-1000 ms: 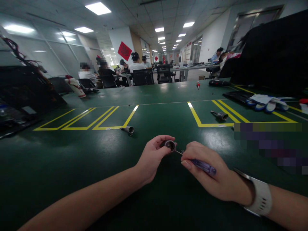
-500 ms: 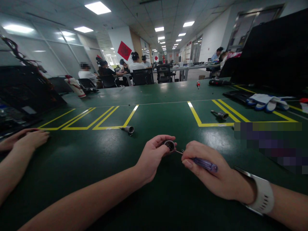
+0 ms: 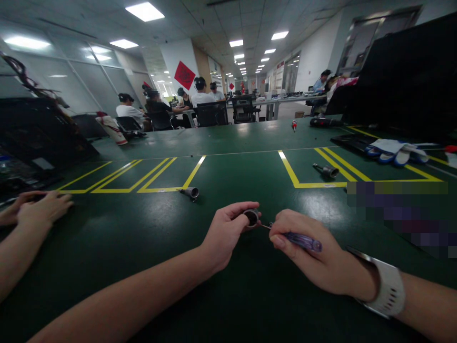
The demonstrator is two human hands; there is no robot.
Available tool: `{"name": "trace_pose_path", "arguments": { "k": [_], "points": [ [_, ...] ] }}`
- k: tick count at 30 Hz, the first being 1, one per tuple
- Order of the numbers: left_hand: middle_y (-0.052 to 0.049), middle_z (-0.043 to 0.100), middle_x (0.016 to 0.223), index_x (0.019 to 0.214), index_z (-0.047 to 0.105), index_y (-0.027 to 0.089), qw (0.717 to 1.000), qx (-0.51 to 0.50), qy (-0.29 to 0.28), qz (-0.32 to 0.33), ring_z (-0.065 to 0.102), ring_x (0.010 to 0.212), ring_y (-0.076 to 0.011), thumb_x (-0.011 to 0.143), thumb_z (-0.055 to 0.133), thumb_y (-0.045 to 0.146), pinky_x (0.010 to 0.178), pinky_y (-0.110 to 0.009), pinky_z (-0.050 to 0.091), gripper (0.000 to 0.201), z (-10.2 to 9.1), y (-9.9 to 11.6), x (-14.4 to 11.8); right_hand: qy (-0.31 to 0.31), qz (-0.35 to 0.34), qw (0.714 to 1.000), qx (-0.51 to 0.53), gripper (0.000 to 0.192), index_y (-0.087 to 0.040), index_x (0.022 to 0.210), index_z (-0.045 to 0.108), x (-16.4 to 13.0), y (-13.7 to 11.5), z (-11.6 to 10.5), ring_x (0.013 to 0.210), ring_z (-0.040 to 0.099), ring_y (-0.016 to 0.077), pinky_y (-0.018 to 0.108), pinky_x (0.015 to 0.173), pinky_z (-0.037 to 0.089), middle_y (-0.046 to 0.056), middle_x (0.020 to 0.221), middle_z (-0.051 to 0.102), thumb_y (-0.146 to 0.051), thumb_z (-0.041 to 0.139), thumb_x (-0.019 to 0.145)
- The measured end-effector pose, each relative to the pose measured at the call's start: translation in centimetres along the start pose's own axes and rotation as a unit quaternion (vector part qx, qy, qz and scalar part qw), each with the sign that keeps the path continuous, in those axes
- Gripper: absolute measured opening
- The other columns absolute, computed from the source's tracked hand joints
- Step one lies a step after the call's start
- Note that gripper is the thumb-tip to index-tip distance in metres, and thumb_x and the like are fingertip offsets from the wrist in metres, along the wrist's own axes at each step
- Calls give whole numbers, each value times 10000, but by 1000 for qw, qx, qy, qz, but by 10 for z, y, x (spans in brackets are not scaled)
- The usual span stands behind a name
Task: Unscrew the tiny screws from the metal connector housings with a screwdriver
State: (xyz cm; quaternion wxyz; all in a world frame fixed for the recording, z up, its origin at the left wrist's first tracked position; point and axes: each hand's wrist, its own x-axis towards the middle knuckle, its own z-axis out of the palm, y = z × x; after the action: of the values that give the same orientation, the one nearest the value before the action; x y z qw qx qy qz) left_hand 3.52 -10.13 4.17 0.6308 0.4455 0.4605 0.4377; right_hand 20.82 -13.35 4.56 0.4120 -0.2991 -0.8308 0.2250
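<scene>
My left hand (image 3: 226,233) is closed around a grey metal hole saw (image 3: 252,218), thumb at its rim, with the dark round opening facing me. My right hand (image 3: 307,250) grips a screwdriver (image 3: 303,241) by its clear purple handle. The thin shaft points left and meets the right side of the hole saw; its tip is hidden. A small metal piece (image 3: 271,224) shows by the right fingers, too small to name. A second hole saw (image 3: 192,192) lies ahead to the left, and a third hole saw (image 3: 327,171) ahead to the right.
Another person's hands (image 3: 44,207) rest at the left of the green table (image 3: 235,166). Yellow tape (image 3: 321,185) marks sections. Blue-white gloves (image 3: 396,151), a black tool (image 3: 325,123) and a red-tipped item (image 3: 294,125) lie farther off. A dark panel (image 3: 403,85) stands right.
The screwdriver's shaft, which reached across the hole saw's opening, now shows only up to its right side. The hole saw has turned slightly. Both my hands stay nearly in place.
</scene>
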Motion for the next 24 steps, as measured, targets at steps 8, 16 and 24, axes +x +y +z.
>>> {"name": "trace_pose_path", "arguments": {
  "k": [8, 16, 24],
  "points": [
    [-74, 694, 913, 958, 687, 147, 1000, -15, 9, -6, 632, 858, -168, 735, 555, 58, 864, -345, 486, 274, 0, 0, 0, -20, -36, 999, -28, 83, -182, 841, 531, -1, 0, 0, 700, 497, 161, 302, 619, 406, 38, 737, 551, -173, 454, 870],
    [-81, 684, 952, 1002, 664, 140, 1000, -1, 2, -13, 630, 882, -169, 750, 542, 52, 872, -342, 484, 293, 0, 2, -1, -21, -25, 999, -8, 89, -183, 836, 528, -1, 2, 1, 684, 498, 148, 289, 618, 410, 27, 722, 544, -181, 450, 879],
    [-76, 683, 950, 998, 662, 148, 1000, 22, -2, -14, 638, 835, -161, 750, 511, 41, 850, -338, 496, 309, -3, -2, 3, -28, -32, 999, -6, 89, -175, 845, 535, -1, 1, 1, 690, 496, 152, 299, 627, 406, 33, 725, 562, -160, 452, 872]
  ]
}}
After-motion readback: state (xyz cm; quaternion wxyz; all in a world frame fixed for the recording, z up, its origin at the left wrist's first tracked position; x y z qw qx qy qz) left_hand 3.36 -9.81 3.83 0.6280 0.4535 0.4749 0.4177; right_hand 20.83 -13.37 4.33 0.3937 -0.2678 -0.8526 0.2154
